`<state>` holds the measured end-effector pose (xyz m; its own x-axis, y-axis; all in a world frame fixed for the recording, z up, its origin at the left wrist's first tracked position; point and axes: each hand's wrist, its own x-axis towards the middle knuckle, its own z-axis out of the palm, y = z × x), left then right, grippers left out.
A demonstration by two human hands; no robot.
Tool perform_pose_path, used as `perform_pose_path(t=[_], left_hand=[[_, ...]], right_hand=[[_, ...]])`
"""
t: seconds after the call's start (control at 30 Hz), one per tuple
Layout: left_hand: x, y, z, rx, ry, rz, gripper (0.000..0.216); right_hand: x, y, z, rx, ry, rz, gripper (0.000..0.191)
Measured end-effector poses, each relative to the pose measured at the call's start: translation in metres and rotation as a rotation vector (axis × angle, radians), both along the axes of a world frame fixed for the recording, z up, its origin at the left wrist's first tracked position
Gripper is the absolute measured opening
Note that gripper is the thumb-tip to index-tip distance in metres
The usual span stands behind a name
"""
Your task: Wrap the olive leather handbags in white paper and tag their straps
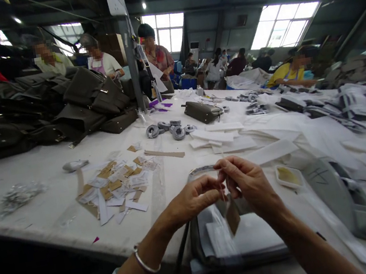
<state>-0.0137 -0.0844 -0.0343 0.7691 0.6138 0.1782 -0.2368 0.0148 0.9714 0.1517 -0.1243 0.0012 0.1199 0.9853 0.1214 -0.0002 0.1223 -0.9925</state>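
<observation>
My left hand and my right hand meet over the near edge of the white table, fingers pinched together on a thin string from which a small brown tag hangs. Below them lies an open grey bag with white paper inside. A silver bracelet sits on my left wrist. The string itself is too fine to follow.
Scattered brown and white tags lie to the left. A small tray with yellow contents sits at the right. Grey tape rolls, a grey pouch and stacked dark bags lie farther back. Several people work around the table.
</observation>
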Motion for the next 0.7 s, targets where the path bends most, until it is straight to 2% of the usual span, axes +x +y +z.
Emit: perform_pose_path(t=[0.1, 0.23, 0.27, 0.33, 0.4, 0.47, 0.6, 0.63, 0.7], left_hand=[[0.008, -0.01, -0.011, -0.021, 0.105, -0.054, 0.026], [0.004, -0.008, -0.022, -0.054, 0.15, -0.07, 0.023], [0.001, -0.004, -0.025, -0.033, 0.177, -0.015, 0.022], [-0.01, 0.008, -0.036, 0.069, 0.306, 0.217, 0.018], [-0.022, 0.023, -0.051, 0.167, 0.503, 0.481, 0.016], [-0.031, 0.036, -0.07, 0.185, 0.658, 0.607, 0.016], [-0.033, 0.049, -0.104, 0.072, 0.711, 0.552, 0.016], [-0.03, 0.051, -0.11, 0.035, 0.706, 0.529, 0.017], [-0.023, 0.053, -0.118, -0.045, 0.683, 0.483, 0.019]], right_hand=[[0.012, 0.003, 0.003, 0.052, 0.104, -0.099, 0.025], [0.031, 0.005, 0.01, -0.11, 0.517, 0.048, 0.021], [0.037, 0.006, 0.012, -0.14, 0.565, 0.07, 0.02], [0.049, 0.01, 0.014, -0.155, 0.548, 0.067, 0.021], [0.059, 0.018, 0.013, -0.16, 0.368, 0.029, 0.024], [0.063, 0.03, 0.008, -0.184, 0.006, -0.001, 0.028], [0.049, 0.056, -0.021, -0.27, -0.966, 0.139, 0.018], [0.043, 0.062, -0.03, -0.287, -1.154, 0.191, 0.019], [0.03, 0.072, -0.05, -0.324, -1.368, 0.302, 0.025]])
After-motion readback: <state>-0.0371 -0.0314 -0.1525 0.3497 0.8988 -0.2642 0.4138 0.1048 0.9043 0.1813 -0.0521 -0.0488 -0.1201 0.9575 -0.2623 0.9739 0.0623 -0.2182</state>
